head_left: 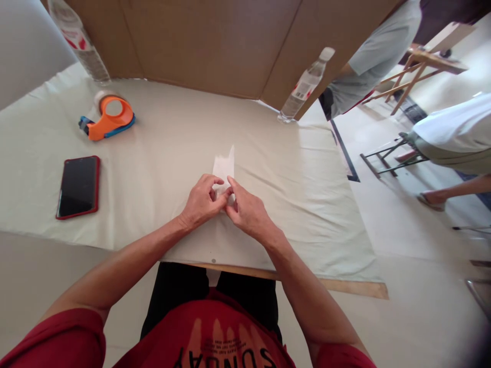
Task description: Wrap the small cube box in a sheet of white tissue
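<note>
A white piece of thin paper (223,167), like tissue, lies in front of me with a torn, jagged far edge and one pointed corner. My left hand (202,200) is closed on its near part from the left, thumb stretched toward the other hand. From the right, my right hand (246,208) pinches the same near part, thumb and forefinger close to my left thumb. The fingertips of both hands meet over the paper and hide much of its near end.
An orange tape dispenser (111,120) and a red-cased phone (79,186) lie to the left on the cloth-covered table (161,133). A cardboard panel (203,46) stands behind, with water bottles at the left (82,43) and right (307,84). People sit at the right.
</note>
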`<state>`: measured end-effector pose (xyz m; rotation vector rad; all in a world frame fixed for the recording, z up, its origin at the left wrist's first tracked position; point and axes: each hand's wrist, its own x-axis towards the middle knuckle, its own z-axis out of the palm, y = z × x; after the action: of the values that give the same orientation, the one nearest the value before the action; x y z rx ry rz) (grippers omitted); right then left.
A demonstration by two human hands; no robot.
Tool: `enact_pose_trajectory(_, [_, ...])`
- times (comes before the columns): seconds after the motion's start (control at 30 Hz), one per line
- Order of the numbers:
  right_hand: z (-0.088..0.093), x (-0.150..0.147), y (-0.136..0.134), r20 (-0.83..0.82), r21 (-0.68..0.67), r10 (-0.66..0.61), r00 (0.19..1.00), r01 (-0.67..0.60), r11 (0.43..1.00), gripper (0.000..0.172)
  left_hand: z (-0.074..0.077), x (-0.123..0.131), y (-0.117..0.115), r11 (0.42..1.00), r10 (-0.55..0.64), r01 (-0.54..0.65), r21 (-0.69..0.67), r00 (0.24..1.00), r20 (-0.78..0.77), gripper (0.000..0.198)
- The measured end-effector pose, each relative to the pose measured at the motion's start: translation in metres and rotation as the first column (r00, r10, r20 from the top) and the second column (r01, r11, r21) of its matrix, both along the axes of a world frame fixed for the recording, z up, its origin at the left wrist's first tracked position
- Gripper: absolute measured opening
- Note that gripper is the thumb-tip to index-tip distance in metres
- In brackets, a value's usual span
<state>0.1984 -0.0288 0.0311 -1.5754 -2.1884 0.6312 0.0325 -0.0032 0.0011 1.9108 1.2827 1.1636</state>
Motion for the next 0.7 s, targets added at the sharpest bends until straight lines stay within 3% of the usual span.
enact_pose_trajectory(0.13, [0.004,0.005,0.007,-0.043,-0.009,0.062,0.997,-0.062,0.998,0.071,-0.004,0.001,0.001,0.998,-0.028,0.030,0.056,0.999,-0.039,0.018])
enact_pose_trajectory(0.27, [0.003,0.018,0.012,-0.298,-0.092,0.105,0.949,-0.138,0.986,0.070,-0.007,0.001,0.003,0.999,-0.048,0.049,0.008,0.998,-0.044,0.020])
enact_pose_trajectory(0.4, [-0.005,0.025,0.021,-0.445,-0.038,-0.030,0.895,0.015,0.999,0.053,-0.007,0.001,0.003,0.998,-0.053,0.052,-0.019,0.997,-0.056,0.025])
enact_pose_trajectory(0.47, [-0.010,0.026,0.029,-0.412,0.028,-0.044,0.910,0.061,0.998,0.045,-0.006,0.001,0.002,0.999,-0.037,0.038,0.008,0.997,-0.067,0.030])
enact_pose_trajectory(0.6, [-0.015,0.026,0.048,-0.268,0.105,0.035,0.963,-0.007,0.994,0.035,-0.004,0.000,-0.003,0.993,-0.005,0.024,0.117,0.987,-0.160,0.044])
enact_pose_trajectory(0.7, [-0.014,0.024,0.055,-0.157,0.112,0.060,0.986,-0.043,0.993,0.030,-0.002,-0.002,-0.003,0.971,-0.014,0.081,0.225,0.957,-0.288,0.036])
